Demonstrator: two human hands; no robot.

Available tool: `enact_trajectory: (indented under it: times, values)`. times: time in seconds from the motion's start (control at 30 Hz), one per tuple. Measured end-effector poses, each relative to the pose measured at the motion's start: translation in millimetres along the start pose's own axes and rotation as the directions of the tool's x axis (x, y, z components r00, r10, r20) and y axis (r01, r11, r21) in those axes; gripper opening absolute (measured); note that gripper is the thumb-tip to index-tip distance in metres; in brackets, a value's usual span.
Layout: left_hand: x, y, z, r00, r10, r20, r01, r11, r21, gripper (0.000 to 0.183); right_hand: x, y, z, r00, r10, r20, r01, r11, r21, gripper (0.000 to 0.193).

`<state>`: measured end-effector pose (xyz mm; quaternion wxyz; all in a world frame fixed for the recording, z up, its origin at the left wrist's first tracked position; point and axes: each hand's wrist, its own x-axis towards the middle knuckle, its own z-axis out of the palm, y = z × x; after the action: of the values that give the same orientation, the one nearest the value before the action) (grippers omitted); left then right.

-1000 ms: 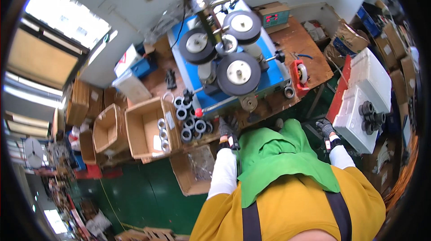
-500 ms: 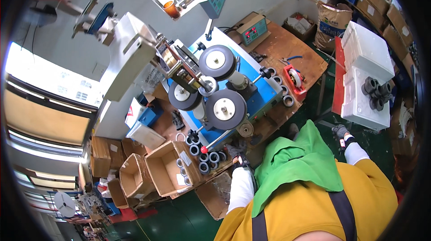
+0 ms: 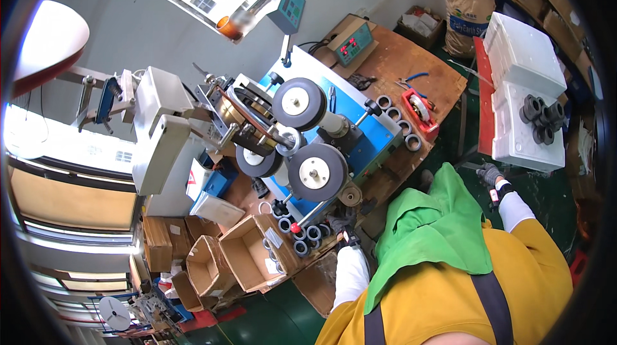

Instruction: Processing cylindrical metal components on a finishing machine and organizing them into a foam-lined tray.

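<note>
My left hand [image 3: 342, 221], in a dark grey glove, is at the front edge of a blue-topped winding machine [image 3: 379, 147]. Its fingers blend into the shadow there, so their hold cannot be made out. Close by are a red-knobbed lever [image 3: 295, 228] and several dark grey rings [image 3: 313, 233]. My right hand [image 3: 491, 175], also gloved, hangs low on the right with loose fingers and nothing visible in it. Nearest to it is a white foam box [image 3: 514, 136] bearing a cluster of dark rings [image 3: 542, 117]. Three black rollers, one of them a front roller [image 3: 317, 172], stand on the machine.
Open cardboard boxes [image 3: 244, 261] stand left of my left arm. A red tape dispenser [image 3: 421, 113], pliers [image 3: 411, 80] and more rings [image 3: 405, 127] lie on the wooden bench [image 3: 443, 78]. A control box [image 3: 352, 45] with a lit display sits behind. A paper sack [image 3: 468, 23] stands at the back right.
The view has shifted, so the machine sits a little lower and more to the left. Both hands keep nearly the same places beside the machine and the foam box.
</note>
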<state>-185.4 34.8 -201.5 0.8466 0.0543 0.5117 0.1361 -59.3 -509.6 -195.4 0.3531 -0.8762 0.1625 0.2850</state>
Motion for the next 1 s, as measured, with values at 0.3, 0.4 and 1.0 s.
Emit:
enact_trajectory:
  times: [0.3, 0.4, 1.0]
  values:
    - [-2.5, -0.7, -2.3, 1.0, 0.003, -0.016, -0.002, 1.0, 0.022, 0.055, -8.0, 13.9, 0.8, 0.981, 0.177, 0.076, -0.184, 0.977, 0.103, 0.018]
    - [-4.2, -2.1, 0.9, 1.0, 0.001, -0.005, 0.0, 1.0, 0.027, 0.055, -4.9, 14.2, 1.6, 0.985, 0.161, 0.068, -0.169, 0.978, 0.125, 0.019]
    - [-0.9, -3.6, 47.2, 0.998, -0.008, 0.066, 0.014, 0.996, -0.09, 0.055, -7.1, 37.0, -4.3, 0.981, 0.158, 0.116, -0.176, 0.972, 0.157, 0.017]
